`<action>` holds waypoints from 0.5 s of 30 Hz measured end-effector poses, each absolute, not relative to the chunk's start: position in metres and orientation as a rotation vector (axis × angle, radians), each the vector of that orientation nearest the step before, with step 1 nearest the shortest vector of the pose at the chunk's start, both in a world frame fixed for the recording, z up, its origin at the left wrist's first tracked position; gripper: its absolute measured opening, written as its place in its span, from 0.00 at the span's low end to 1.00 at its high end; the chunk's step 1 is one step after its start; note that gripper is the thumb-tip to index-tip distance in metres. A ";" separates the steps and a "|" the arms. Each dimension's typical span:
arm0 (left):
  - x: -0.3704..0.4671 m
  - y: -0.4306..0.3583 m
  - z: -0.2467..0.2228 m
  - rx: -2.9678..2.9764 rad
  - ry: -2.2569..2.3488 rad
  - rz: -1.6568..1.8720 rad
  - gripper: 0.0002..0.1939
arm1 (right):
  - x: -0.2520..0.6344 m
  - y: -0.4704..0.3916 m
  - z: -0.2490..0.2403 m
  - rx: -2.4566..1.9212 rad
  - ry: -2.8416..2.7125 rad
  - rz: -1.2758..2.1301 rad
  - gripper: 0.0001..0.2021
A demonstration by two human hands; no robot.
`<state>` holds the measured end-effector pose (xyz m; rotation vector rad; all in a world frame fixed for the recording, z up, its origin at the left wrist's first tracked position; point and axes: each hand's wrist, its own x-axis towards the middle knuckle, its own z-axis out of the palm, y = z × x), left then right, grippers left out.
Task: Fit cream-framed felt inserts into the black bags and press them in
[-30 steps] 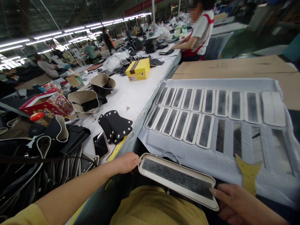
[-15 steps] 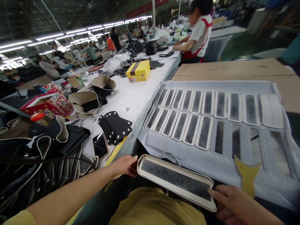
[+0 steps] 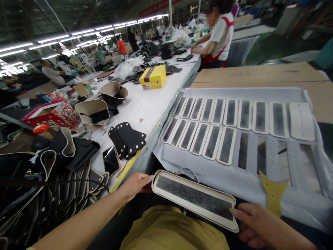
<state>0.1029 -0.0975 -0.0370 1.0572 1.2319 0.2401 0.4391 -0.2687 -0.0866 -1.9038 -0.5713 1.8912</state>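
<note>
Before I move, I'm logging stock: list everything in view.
Held panel: one, cream and grey, lower centre
Similar panels: fifteen, cream and grey, two rows on pale cloth
Plain panel: one, cream, far row's right end
Notched piece: one, yellow, cloth's near edge
Box: one, yellow, on white table
Phone: one, dark, table's near edge
Containers: two, black and cream, table's left
Patterned box: one, red, left
Goods pile: uncountable, black, left foreground
Cardboard: count unclear, brown, behind cloth
Person: one, white top, upper right; distant others uncounted
Left hand: one, bare, held panel's left end
Right hand: one, bare, held panel's right end
</note>
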 end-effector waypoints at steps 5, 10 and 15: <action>0.109 -0.093 -0.030 1.148 1.285 0.177 0.24 | 0.437 -0.267 -0.081 -1.883 -0.572 1.900 0.24; 0.116 -0.088 -0.029 1.260 1.331 0.115 0.26 | 0.434 -0.263 -0.070 -1.921 -0.621 1.901 0.22; 0.118 -0.085 -0.031 1.390 1.371 0.042 0.24 | 0.436 -0.265 -0.070 -2.018 -0.687 1.837 0.19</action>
